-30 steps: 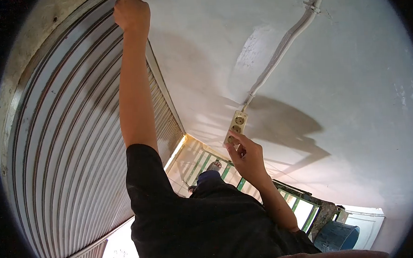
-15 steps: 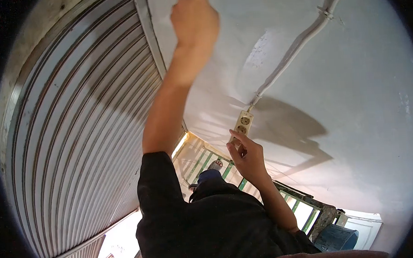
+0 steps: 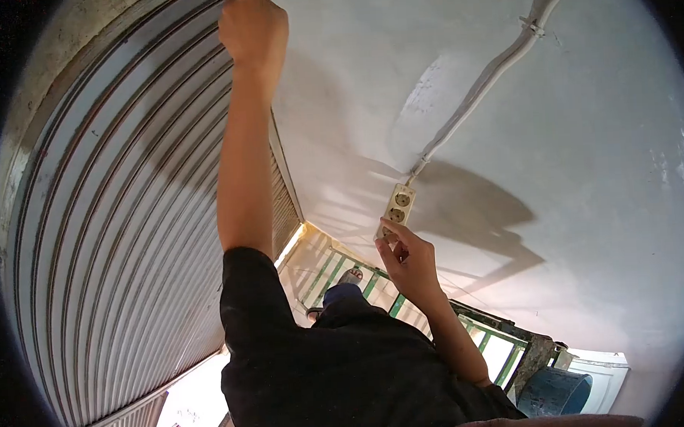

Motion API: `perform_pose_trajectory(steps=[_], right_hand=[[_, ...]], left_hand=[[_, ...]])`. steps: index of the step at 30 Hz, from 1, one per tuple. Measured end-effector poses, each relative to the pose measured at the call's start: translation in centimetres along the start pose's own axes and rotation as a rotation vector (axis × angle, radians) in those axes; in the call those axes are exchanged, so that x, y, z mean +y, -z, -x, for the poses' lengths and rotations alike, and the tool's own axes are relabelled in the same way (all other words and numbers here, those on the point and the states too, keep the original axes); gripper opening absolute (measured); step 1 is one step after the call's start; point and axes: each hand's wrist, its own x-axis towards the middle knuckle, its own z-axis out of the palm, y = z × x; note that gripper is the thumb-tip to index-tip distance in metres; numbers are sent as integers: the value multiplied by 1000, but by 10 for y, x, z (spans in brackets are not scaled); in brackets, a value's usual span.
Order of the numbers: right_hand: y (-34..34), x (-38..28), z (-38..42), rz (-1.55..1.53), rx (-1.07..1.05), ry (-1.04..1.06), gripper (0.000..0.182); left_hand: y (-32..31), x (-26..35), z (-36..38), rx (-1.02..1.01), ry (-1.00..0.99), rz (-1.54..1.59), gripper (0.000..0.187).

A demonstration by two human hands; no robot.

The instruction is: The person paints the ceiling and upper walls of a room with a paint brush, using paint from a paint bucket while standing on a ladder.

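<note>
My left hand (image 3: 254, 26) is raised high at the top of the view, closed in a fist beside the edge of the ribbed metal shutter (image 3: 127, 185). A pale bit of something shows above the fist, cut off by the frame, and I cannot make out what it is. Lower down, my right hand (image 3: 411, 264) has its thumb and index finger around the lower end of a cream power strip (image 3: 397, 213). Two round sockets show above the fingers; the strip's bottom end is partly hidden. A white cable (image 3: 467, 105) runs up the wall from the strip.
The pale painted wall (image 3: 600, 187) fills the right side, with a cable clip (image 3: 532, 26) on it. Below are green-and-white slats (image 3: 383, 288) and a foot (image 3: 351, 276). A blue bucket (image 3: 554, 392) stands at lower right.
My left hand has moved left, from over the wall to the shutter's edge. My right hand stays at the power strip; the view has shifted slightly.
</note>
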Motion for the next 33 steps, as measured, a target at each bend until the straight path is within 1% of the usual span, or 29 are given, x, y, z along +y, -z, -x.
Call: perform_pose_trajectory(steps=[1, 2, 3, 5, 6, 8, 11, 12, 14, 16, 17, 19, 20, 22, 24, 26, 30, 33], right_hand=[[0, -1, 1, -8, -6, -7, 41], [1, -1, 2, -16, -10, -15, 41], [1, -2, 2, -18, -4, -14, 41], [2, -2, 2, -1, -6, -11, 40], [3, -2, 2, -5, 4, -13, 40], [4, 1, 1, -20, 17, -19, 40], [5, 2, -2, -11, 33, -12, 41], [2, 3, -3, -14, 26, -11, 41], [-3, 4, -4, -55, 35, -29, 38], [-6, 2, -5, -40, -3, -7, 40], [-6, 0, -6, -24, -30, 13, 41], [-6, -6, -6, -23, -41, 9, 41], [-5, -8, -5, -27, -52, -4, 41], [-4, 1, -3, -9, -38, 16, 42], [-1, 3, -1, -6, -33, 13, 42], [1, 4, -1, -15, -31, 3, 42], [2, 8, -2, -22, -44, -13, 41], [2, 12, -4, -38, -42, 10, 41]], left_hand=[[-19, -14, -15, -4, 24, -96, 24], [-35, -23, -26, -8, 47, -191, 27], [-48, -27, -33, -6, 42, -187, 27], [-68, -28, -42, 96, -9, -150, 29], [-67, -17, -41, 96, -17, -145, 29], [-50, 21, -23, -14, -35, -35, 28], [-24, 70, 21, 43, -149, -2, 23], [-11, 83, 38, 47, -201, 27, 25], [9, 107, 70, -23, -209, 160, 26], [30, 120, 100, -32, -252, 343, 27], [44, 117, 110, -27, -246, 339, 27], [62, 111, 119, -136, -174, 615, 22], [63, 103, 116, -135, -178, 621, 22], [63, 75, 111, -97, -104, 659, 22], [41, 41, 91, -162, -54, 582, 28], [20, 14, 66, -218, -64, 554, 31], [-26, -31, 24, -217, -34, 564, 31], [-39, -55, 3, -207, -43, 608, 37]])
